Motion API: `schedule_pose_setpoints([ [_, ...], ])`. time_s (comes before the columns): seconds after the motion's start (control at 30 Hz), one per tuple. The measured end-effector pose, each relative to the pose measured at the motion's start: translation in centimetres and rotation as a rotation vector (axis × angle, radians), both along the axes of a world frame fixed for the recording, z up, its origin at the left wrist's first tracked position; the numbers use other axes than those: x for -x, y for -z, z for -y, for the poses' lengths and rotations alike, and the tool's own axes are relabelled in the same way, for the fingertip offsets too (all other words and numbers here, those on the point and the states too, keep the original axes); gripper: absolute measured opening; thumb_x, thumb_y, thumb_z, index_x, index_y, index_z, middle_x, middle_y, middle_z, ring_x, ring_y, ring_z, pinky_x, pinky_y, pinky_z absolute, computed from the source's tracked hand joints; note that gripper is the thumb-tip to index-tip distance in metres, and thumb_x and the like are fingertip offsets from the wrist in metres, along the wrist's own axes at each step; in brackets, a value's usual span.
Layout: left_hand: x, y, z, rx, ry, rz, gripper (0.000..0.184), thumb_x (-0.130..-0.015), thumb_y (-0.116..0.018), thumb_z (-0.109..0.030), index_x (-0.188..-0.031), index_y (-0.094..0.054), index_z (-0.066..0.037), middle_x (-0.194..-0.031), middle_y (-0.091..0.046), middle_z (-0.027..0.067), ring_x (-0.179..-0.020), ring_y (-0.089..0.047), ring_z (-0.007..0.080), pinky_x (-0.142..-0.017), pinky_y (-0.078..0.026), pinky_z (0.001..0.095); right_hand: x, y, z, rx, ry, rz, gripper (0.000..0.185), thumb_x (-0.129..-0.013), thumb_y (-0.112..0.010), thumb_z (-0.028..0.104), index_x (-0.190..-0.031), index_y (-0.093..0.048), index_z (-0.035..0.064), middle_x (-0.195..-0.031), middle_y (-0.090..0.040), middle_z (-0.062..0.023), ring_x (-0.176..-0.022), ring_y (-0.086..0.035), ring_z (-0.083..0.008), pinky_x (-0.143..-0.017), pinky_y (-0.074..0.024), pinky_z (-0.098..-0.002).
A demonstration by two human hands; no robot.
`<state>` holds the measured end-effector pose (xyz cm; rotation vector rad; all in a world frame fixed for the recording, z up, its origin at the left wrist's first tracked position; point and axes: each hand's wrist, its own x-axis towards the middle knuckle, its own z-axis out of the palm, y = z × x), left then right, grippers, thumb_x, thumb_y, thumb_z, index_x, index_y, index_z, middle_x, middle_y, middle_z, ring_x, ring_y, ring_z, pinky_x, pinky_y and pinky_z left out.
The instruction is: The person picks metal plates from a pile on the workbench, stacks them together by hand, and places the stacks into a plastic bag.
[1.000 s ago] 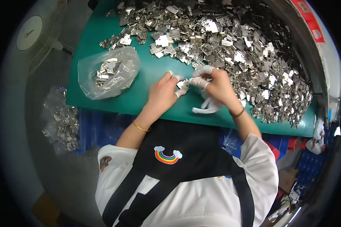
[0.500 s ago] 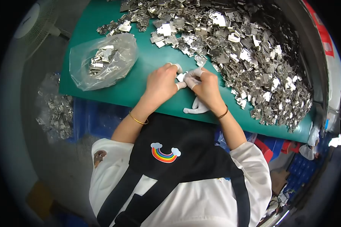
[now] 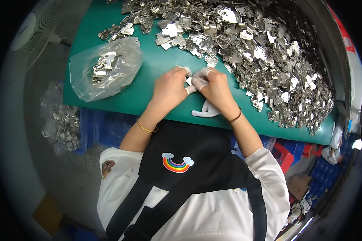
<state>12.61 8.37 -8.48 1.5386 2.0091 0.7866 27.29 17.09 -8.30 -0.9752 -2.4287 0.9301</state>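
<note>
While both hands work close together over the green table (image 3: 153,60), a small shiny metal piece (image 3: 189,81) sits between their fingertips. The left hand (image 3: 170,88) holds it with the thumb below and a finger above, a little way apart. The piece is just to the right of that hand. The right hand (image 3: 215,89) has its fingers bent in close, right by the piece's other side. They cover part of it, so I can't tell if they grip it or just touch it. White finger covers (image 3: 192,89) are on the tips of both hands. Near the right wrist, a white cloth (image 3: 207,111) lies on the table, with one end like a finger. A see-through plastic bag (image 3: 126,76) with more metal bits lies to the left. A big heap of metal pieces (image 3: 269,72) spreads over the far and right parts of the table.
</note>
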Motion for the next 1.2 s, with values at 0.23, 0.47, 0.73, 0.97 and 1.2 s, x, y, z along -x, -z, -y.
schedule_pose_setpoints([
  [0.23,0.1,-0.5,0.0,0.041,0.026,0.004,0.035,-0.072,-0.080,-0.027,-0.097,-0.064,-0.008,-0.091,-0.065,0.0097,-0.083,-0.066,0.0312,-0.068,-0.053,0.0428,-0.2,0.0,-0.3,-0.012,-0.045,-0.037,0.012,-0.076,-0.070,0.006,-0.086,-0.070,0.0012,-0.080,-0.067,-0.0148,-0.065,-0.066,-0.0271,-0.063,-0.0529,-0.0322],
  [0.47,0.0,0.0,0.0,0.020,-0.019,-0.025,0.033,-0.069,-0.082,-0.024,-0.095,-0.066,-0.009,-0.087,-0.067,0.0050,-0.078,-0.066,0.0248,-0.065,-0.051,0.0381,-0.3,0.6,-0.4,-0.003,-0.038,-0.052,0.012,-0.077,-0.070,0.006,-0.087,-0.069,-0.0003,-0.084,-0.067,-0.0159,-0.070,-0.067,-0.0277,-0.066,-0.0527,-0.0341],
  [0.73,0.2,-0.4,0.0,0.039,0.003,-0.034,0.033,-0.071,-0.081,-0.025,-0.095,-0.065,-0.009,-0.088,-0.066,0.0057,-0.078,-0.066,0.0268,-0.064,-0.051,0.0403,-0.1,-1.0,-0.6,-0.032,-0.120,0.084,0.010,-0.077,-0.065,0.005,-0.082,-0.065,-0.0042,-0.084,-0.062,-0.0210,-0.073,-0.063,-0.0405,-0.068,-0.0520,-0.0460],
  [0.97,0.0,-0.4,0.1,0.058,-0.024,-0.077,0.031,-0.072,-0.080,-0.025,-0.094,-0.064,-0.009,-0.089,-0.066,0.0059,-0.079,-0.066,0.0271,-0.065,-0.052,0.0405,0.2,-0.7,-0.8,-0.038,-0.179,0.072,0.010,-0.080,-0.065,0.006,-0.082,-0.063,-0.0032,-0.084,-0.061,-0.0197,-0.073,-0.062,-0.0406,-0.067,-0.0518,-0.0462],
  [1.2,0.0,-0.6,-0.1,0.076,0.000,-0.065,0.032,-0.073,-0.079,-0.022,-0.094,-0.061,-0.006,-0.092,-0.064,0.0114,-0.083,-0.066,0.0340,-0.065,-0.052,0.0454,0.1,-0.4,-1.1,-0.083,-0.207,0.022,0.008,-0.079,-0.068,0.004,-0.085,-0.066,-0.0003,-0.075,-0.059,-0.0160,-0.065,-0.061,-0.0335,-0.060,-0.0490,-0.0391],
])
